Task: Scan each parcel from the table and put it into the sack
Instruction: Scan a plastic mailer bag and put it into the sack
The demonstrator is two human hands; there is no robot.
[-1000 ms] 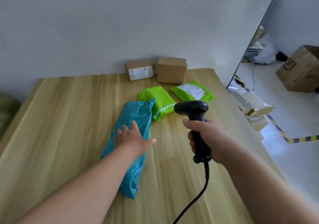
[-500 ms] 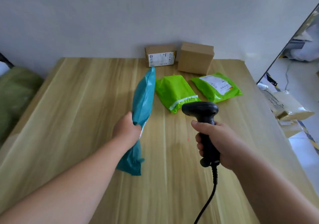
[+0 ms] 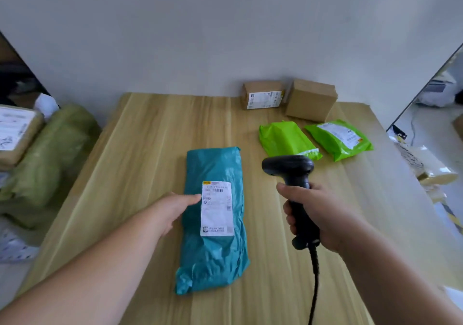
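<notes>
A teal parcel (image 3: pixel 215 224) lies flat in the middle of the wooden table (image 3: pixel 140 149), its white label (image 3: pixel 216 209) facing up. My left hand (image 3: pixel 172 210) holds the parcel's left edge, with the thumb on top touching the label. My right hand (image 3: pixel 318 214) grips a black barcode scanner (image 3: pixel 292 174) just right of the parcel, head up and its cable trailing toward me. Two green parcels (image 3: pixel 285 139) (image 3: pixel 338 138) and two cardboard boxes (image 3: pixel 263 95) (image 3: pixel 310 100) sit at the back right. A green sack (image 3: pixel 47 154) stands left of the table.
A taped box with a label (image 3: pixel 15 131) rests against the sack at the far left. More packages (image 3: pixel 431 167) lie on the floor to the right of the table. The white wall runs right behind the table.
My left hand lifted the teal parcel on edge, turned it over and laid it down label up. The view has swung left; the scanner hand has stayed about where it was.
</notes>
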